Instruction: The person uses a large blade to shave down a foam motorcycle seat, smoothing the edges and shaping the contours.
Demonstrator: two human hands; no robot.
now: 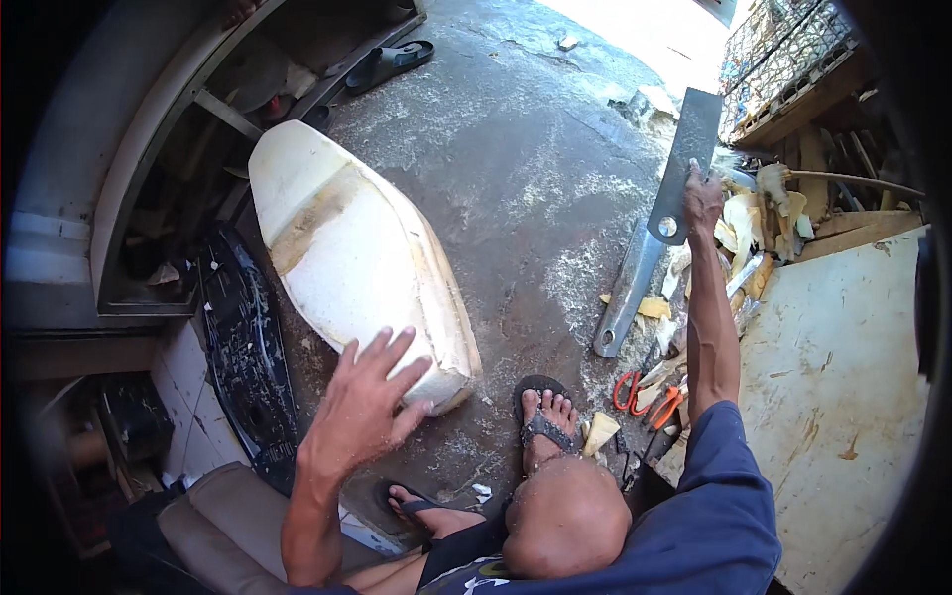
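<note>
A cream-white block of seat foam, long and rounded, lies on the floor left of centre. Its far end is raised and a brown worn band crosses it. Over the foam's near end is my left hand, its fingers spread and holding nothing; whether it touches the foam I cannot tell. At the right, my right hand grips the edge of a wide dark flat metal blade with a round hole near one end. A narrower grey metal bar, also with a hole, lies below that blade.
Red-handled scissors and an orange-handled tool lie by my foot. Foam scraps are heaped beside a pale board. A scuffed black seat base leans at the left. A dark sandal lies beyond the foam.
</note>
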